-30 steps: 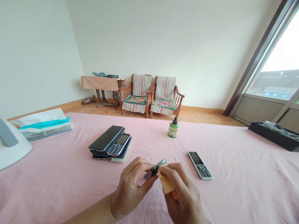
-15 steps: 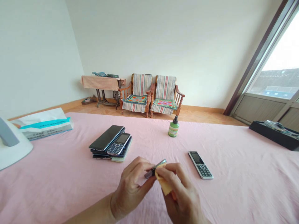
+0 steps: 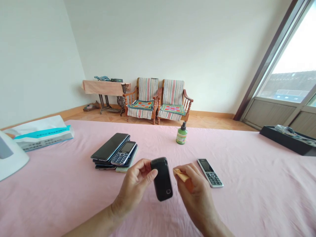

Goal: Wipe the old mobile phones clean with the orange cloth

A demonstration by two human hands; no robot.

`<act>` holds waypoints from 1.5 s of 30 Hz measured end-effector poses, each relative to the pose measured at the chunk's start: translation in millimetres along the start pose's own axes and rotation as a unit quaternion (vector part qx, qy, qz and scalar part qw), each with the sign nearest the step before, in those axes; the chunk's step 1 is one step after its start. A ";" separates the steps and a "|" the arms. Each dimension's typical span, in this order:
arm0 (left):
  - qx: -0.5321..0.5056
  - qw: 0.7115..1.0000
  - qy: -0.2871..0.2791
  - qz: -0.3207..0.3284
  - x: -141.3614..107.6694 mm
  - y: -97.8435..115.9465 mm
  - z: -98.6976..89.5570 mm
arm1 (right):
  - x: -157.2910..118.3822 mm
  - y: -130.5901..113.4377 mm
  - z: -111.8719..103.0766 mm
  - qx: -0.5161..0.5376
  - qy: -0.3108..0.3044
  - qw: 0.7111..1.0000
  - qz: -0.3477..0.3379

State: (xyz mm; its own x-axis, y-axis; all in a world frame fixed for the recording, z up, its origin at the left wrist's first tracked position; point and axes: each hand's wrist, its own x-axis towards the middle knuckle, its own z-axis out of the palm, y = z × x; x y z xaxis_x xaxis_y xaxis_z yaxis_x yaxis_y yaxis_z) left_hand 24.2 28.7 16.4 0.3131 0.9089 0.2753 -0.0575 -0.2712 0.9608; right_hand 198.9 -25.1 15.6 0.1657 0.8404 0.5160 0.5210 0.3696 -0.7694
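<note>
A black mobile phone (image 3: 163, 181) is tilted upright above the pink cloth, one broad dark face toward me. My left hand (image 3: 135, 181) grips its left edge, thumb across that face and fingers behind. Just right of the phone, and apart from it, my right hand (image 3: 196, 187) pinches a folded yellow wiping cloth (image 3: 182, 175); part of the cloth is hidden in the palm. Beyond the right hand lies a silver-edged keypad phone (image 3: 210, 173). To the left sits a stack of phones (image 3: 111, 147), with a dark keypad phone (image 3: 124, 153) on its right part.
A green spray bottle (image 3: 181, 135) stands on the pink tablecloth (image 3: 74, 184). At left are a tissue pack (image 3: 44, 132) and a white-grey object (image 3: 11, 158). A black box (image 3: 283, 140) holds clear items at right. Two wooden chairs (image 3: 170, 98) stand beyond the table.
The phone has been turned so its broad dark face shows. My right hand has drawn the cloth away from it, slightly right. The view has shifted a little.
</note>
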 end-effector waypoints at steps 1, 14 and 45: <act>-0.022 1.000 0.001 -0.018 1.3 0.0 0.2 | -0.5 0.1 1.2 0.017 -0.014 1.000 0.018; -0.039 0.995 -0.026 -0.085 8.5 -6.9 3.3 | -3.8 2.8 9.9 0.111 -0.069 0.978 0.163; -0.047 0.991 -0.118 -0.039 3.1 -2.2 5.1 | -0.1 -4.1 -2.3 -0.097 -0.022 0.988 -0.120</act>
State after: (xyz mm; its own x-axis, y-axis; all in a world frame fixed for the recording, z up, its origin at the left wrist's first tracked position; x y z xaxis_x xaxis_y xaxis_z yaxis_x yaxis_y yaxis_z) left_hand 30.2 30.5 15.1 0.5320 0.8239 0.1955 -0.1090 -0.1623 0.9807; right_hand 198.7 -27.6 19.6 -0.0160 0.7558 0.6546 0.6929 0.4803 -0.5377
